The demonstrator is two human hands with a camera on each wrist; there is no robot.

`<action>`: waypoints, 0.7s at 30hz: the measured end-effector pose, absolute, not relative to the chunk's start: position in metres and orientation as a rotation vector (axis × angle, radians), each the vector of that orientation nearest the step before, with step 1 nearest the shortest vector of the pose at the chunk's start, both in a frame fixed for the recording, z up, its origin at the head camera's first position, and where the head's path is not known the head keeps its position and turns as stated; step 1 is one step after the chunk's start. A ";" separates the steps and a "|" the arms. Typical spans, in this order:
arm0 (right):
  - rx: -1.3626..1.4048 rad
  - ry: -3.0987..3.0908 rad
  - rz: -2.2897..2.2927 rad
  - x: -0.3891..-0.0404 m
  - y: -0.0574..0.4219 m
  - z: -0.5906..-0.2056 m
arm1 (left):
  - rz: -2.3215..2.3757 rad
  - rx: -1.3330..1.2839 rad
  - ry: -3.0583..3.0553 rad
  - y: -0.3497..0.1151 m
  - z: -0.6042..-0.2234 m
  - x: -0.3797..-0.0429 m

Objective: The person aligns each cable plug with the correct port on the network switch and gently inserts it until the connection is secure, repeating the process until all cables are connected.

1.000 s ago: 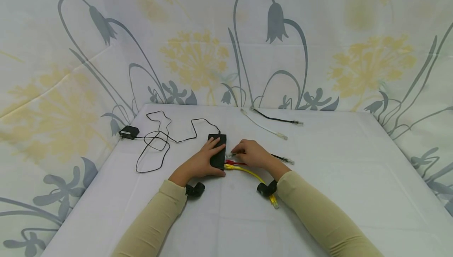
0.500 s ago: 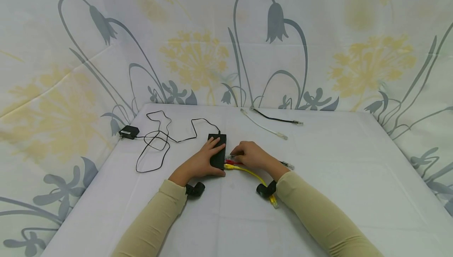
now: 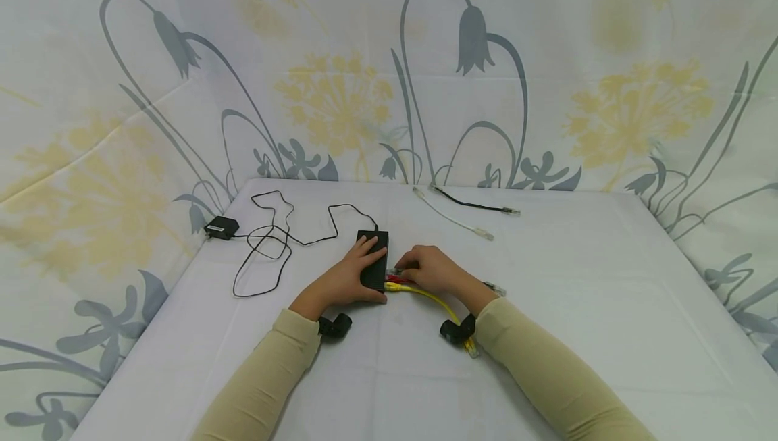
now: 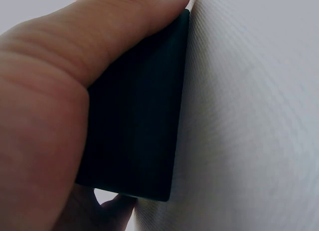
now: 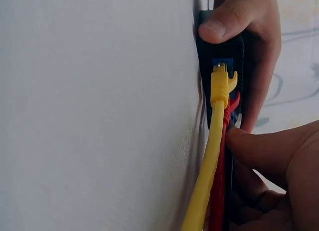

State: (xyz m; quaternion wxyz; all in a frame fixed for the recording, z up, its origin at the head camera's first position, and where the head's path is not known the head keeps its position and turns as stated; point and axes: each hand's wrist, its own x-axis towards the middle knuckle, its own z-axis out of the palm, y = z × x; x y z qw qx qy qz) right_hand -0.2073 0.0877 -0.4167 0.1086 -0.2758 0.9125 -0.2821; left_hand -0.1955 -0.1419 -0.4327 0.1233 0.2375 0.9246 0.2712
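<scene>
A small black network switch point(image 3: 375, 276) lies on the white table in the head view. My left hand point(image 3: 345, 277) holds it, fingers spread over the top and thumb along the near end. A yellow network cable point(image 3: 430, 296) is plugged into its right side. Beside that plug, a red network cable point(image 5: 218, 191) runs alongside the yellow one in the right wrist view. My right hand point(image 3: 433, 272) pinches the plug end of a black network cable point(image 3: 495, 288) close by the ports, past the red plug. Fingers hide most of that plug, and the hand covers much of the cable.
A black power adapter point(image 3: 222, 227) lies at the far left, its thin cord point(image 3: 278, 287) looped loosely towards the switch's back end. Near the table's back edge are a white network cable point(image 3: 451, 215) and another black network cable point(image 3: 474, 206).
My right hand has shifted slightly nearer to me with the black cable's plug, which now sits closer to the red one. Less of that cable shows behind the hand. My left hand stays put.
</scene>
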 end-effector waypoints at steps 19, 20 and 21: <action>-0.782 2.723 -0.915 -0.202 0.088 -0.423 | 0.802 0.698 2.694 -0.141 -0.433 -0.196; -0.778 2.723 -0.919 -0.202 0.088 -0.423 | 0.804 0.696 2.693 -0.142 -0.433 -0.196; -0.774 2.722 -0.922 -0.202 0.087 -0.423 | 0.807 0.696 2.692 -0.142 -0.433 -0.196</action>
